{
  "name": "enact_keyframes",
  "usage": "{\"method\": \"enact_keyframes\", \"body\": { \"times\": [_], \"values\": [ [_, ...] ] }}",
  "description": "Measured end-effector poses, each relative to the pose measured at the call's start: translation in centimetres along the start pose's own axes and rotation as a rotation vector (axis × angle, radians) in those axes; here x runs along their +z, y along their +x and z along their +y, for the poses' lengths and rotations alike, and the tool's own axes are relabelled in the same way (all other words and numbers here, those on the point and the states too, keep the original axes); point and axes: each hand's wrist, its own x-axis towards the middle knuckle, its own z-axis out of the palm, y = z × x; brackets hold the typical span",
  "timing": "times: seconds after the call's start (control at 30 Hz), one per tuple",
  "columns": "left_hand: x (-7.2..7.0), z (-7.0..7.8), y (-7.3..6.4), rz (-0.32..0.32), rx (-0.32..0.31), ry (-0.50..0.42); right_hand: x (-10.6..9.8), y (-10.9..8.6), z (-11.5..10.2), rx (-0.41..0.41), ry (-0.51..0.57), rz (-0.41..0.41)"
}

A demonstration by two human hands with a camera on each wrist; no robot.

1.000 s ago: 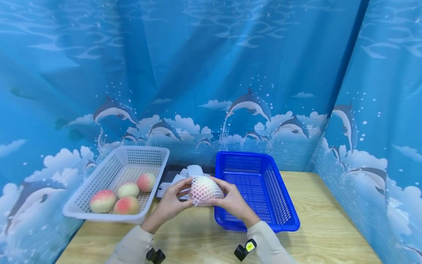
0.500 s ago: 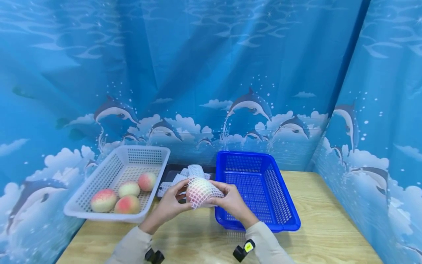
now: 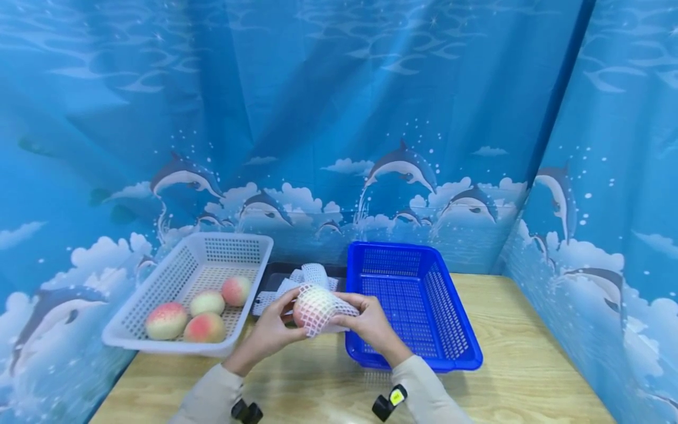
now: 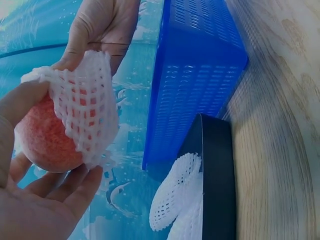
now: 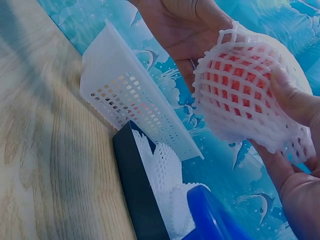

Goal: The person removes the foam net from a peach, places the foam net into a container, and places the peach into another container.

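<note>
A pink-and-cream peach (image 4: 47, 137) is held up above the table between both hands, partly inside a white foam fruit net (image 5: 240, 100). My left hand (image 3: 271, 325) grips the peach from its left side, thumb and fingers curved round it. On the other side, my right hand (image 3: 375, 324) pinches the loose end of the net, which stretches away from the fruit. In the left wrist view, part of the peach's surface shows bare beyond the net's edge. Behind the hands, more foam nets (image 3: 315, 274) lie in a black tray (image 3: 278, 271).
At the left stands a white perforated basket (image 3: 196, 242) with several peaches (image 3: 166, 322) in it. A blue perforated basket (image 3: 466, 353) stands to the right, close to my right hand. A dolphin-print curtain (image 3: 339, 118) hangs behind the wooden table (image 3: 519, 353).
The peach has shifted slightly left within the hands. The net, earlier spread over the fruit, now bunches into a narrow end on the right, in the right hand's fingers.
</note>
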Motion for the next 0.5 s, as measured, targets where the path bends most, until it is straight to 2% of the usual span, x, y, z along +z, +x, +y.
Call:
{"method": "enact_keyframes", "body": {
  "times": [0.17, 0.4, 0.5],
  "values": [
    [-0.22, 0.09, -0.17, 0.038, -0.101, -0.075, 0.12, 0.08, -0.11, -0.008, 0.041, -0.008],
    [-0.26, -0.27, -0.24, 0.045, -0.1, -0.073, 0.61, -0.04, 0.05, -0.028, 0.121, -0.007],
    [-0.27, -0.42, -0.24, 0.021, -0.075, -0.05, 0.71, -0.08, -0.01, -0.041, 0.126, 0.012]
  ]
}}
